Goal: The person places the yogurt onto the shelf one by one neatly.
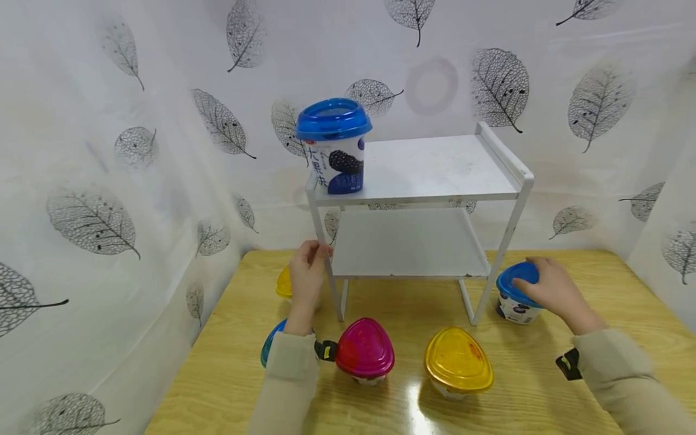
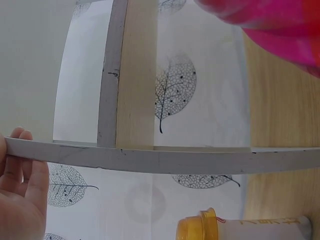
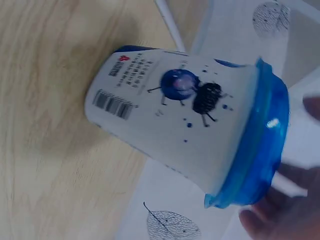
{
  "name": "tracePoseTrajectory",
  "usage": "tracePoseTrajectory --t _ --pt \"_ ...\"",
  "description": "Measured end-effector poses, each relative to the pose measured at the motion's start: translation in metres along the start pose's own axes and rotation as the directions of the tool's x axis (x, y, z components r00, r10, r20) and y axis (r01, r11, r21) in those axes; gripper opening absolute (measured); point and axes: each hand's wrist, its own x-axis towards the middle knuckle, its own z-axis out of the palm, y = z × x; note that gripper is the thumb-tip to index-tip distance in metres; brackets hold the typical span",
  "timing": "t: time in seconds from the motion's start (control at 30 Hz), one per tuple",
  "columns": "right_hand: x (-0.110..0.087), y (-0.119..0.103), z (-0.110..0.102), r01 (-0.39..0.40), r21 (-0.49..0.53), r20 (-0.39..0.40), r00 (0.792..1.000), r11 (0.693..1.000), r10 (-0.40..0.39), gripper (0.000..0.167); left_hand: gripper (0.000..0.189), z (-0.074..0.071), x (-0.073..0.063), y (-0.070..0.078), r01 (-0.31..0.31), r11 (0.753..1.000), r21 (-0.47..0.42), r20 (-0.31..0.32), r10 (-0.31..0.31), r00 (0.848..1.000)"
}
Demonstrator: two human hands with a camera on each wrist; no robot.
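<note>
A white two-tier shelf rack (image 1: 435, 163) stands on the table. My left hand (image 1: 308, 272) grips its left post; in the left wrist view, the left hand (image 2: 22, 192) has its fingers curled round the grey-white bar (image 2: 160, 160). At the right, my right hand (image 1: 557, 293) reaches over a blue-lidded yogurt cup (image 1: 519, 296), thumb and fingers about the lid. The right wrist view shows this cup (image 3: 165, 110) upright on the table, with the blurred right hand (image 3: 285, 210) at its lid. Another blue-lidded yogurt cup (image 1: 334, 148) stands on the top tier's left end.
In front of the rack are a magenta-lidded cup (image 1: 365, 349) and a yellow-lidded cup (image 1: 458, 360). Partly hidden by the left arm are a second yellow-lidded cup (image 1: 284, 283) and a blue-lidded cup (image 1: 270, 342). A leaf-patterned white curtain (image 1: 163, 181) hangs behind the wooden table (image 1: 217, 362).
</note>
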Motion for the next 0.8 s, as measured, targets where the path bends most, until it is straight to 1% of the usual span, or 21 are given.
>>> tracePoseTrajectory --t 0.07,0.13,0.2,0.33,0.43,0.6,0.7,0.8 --pt "-0.003 -0.002 0.004 -0.026 -0.056 -0.066 0.998 0.998 0.022 0.066 0.019 0.000 0.000 0.000 -0.003 1.000 0.002 -0.002 0.003 1.000" --pt "-0.005 -0.003 0.007 -0.050 -0.132 -0.124 0.992 0.990 0.034 0.069 0.019 -0.001 0.000 0.000 -0.011 1.000 0.006 -0.003 0.011 1.000" --pt "-0.007 -0.005 0.010 -0.064 -0.187 -0.155 0.987 0.980 0.035 0.074 0.018 -0.001 0.000 0.000 -0.018 1.000 0.005 -0.003 0.018 1.000" --pt "-0.007 -0.006 0.010 -0.078 -0.195 -0.111 0.992 0.978 0.057 0.085 0.016 0.000 -0.001 -0.001 -0.031 0.999 0.010 -0.004 0.031 1.000" --pt "-0.005 -0.006 0.008 -0.075 -0.166 -0.057 0.996 0.983 0.066 0.087 0.017 0.000 -0.001 0.000 -0.030 0.999 0.012 -0.004 0.030 1.000" --pt "-0.001 -0.004 0.002 -0.046 -0.037 0.009 0.999 0.998 0.047 0.080 0.019 0.000 -0.001 0.000 -0.011 1.000 0.018 -0.012 0.011 1.000" --pt "0.000 -0.003 -0.001 -0.012 0.019 0.050 0.999 1.000 0.011 0.075 0.020 0.000 -0.001 -0.001 -0.011 1.000 0.010 -0.010 0.011 1.000" --pt "0.001 -0.003 -0.002 -0.011 0.070 0.084 0.996 0.997 0.005 0.071 0.021 0.000 -0.001 0.000 -0.012 1.000 0.007 -0.006 0.012 1.000"
